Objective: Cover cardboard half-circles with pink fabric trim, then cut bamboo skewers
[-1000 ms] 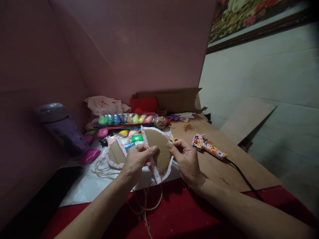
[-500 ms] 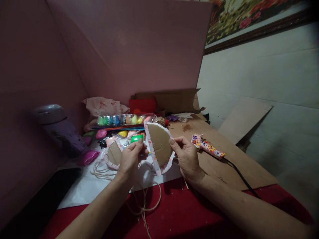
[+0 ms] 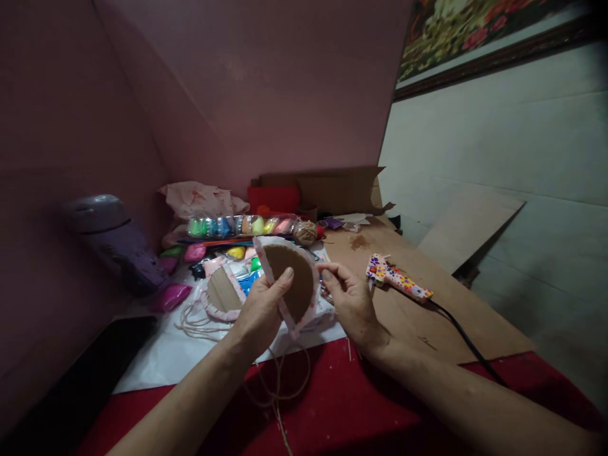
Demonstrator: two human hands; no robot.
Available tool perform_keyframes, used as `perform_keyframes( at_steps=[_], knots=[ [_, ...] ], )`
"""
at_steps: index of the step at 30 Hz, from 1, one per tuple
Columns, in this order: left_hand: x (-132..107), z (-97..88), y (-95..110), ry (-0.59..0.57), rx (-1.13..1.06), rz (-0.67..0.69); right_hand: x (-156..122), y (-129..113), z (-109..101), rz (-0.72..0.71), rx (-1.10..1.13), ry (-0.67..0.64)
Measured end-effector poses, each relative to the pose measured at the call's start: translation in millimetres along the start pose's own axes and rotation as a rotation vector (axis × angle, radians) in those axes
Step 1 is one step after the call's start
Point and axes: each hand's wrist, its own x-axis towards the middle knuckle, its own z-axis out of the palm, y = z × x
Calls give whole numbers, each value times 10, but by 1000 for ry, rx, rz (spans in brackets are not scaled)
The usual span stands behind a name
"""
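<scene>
Cardboard half-disc (image 3: pixel 301 285), edged in pale printed fabric, is sitting just below the middle of the view, its straight side facing eight o'clock and its curve facing two. The left hand (image 3: pixel 261 310) is pinching it near the straight side, thumb lying over the front, while the fingers behind are staying hidden. The right hand (image 3: pixel 354 304) is holding thumb and forefinger close together at the curved edge; the view is leaving it impossible to tell whether they are gripping the fabric. The half-disc is covering some coloured packets (image 3: pixel 236 253), and at eight o'clock a black shape (image 3: pixel 118 348) is blending into shadow. At one o'clock a framed painting (image 3: pixel 475 38) is running out of view.

Below, a red cloth (image 3: pixel 332 399) is showing at six o'clock, a white sheet (image 3: pixel 152 354) is spreading at eight, and a brown board (image 3: pixel 403 335) is bearing a flower-patterned glue gun (image 3: pixel 401 283) at three. A pink wall (image 3: pixel 285 95) is rising at twelve, a pale wall (image 3: pixel 536 145) at two.
</scene>
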Motion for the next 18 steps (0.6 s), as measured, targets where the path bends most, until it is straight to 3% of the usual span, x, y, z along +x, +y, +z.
perform_keyframes(
  at_steps=[2,3,6,7,8,10,11,12,15,16,17,18],
  knots=[
    [27,-43,-9,60,42,70,-39,-64,-9,-123,-13,68],
    [36,-58,-8,81,64,92,-55,-94,-11,-132,33,23],
    [42,-65,16,79,61,78,-42,-123,-11,56,233,-353],
    [40,-57,28,85,38,74,-16,-108,-15,107,243,-388],
    [36,-46,41,97,13,72,17,-83,-23,114,211,-296],
    [30,-25,62,134,-20,89,80,-27,-46,37,79,49],
    [27,-17,69,152,-24,100,100,-5,-56,-1,61,141],
    [24,-11,73,165,-22,100,111,10,-61,-12,85,132],
    [16,-3,84,159,-16,73,111,18,-45,77,196,-272],
    [15,-2,93,153,-25,64,116,19,-38,112,177,-353],
    [15,0,106,150,-42,55,128,22,-35,122,127,-317],
    [17,2,124,159,-66,48,145,27,-37,124,70,-173]
  ],
)
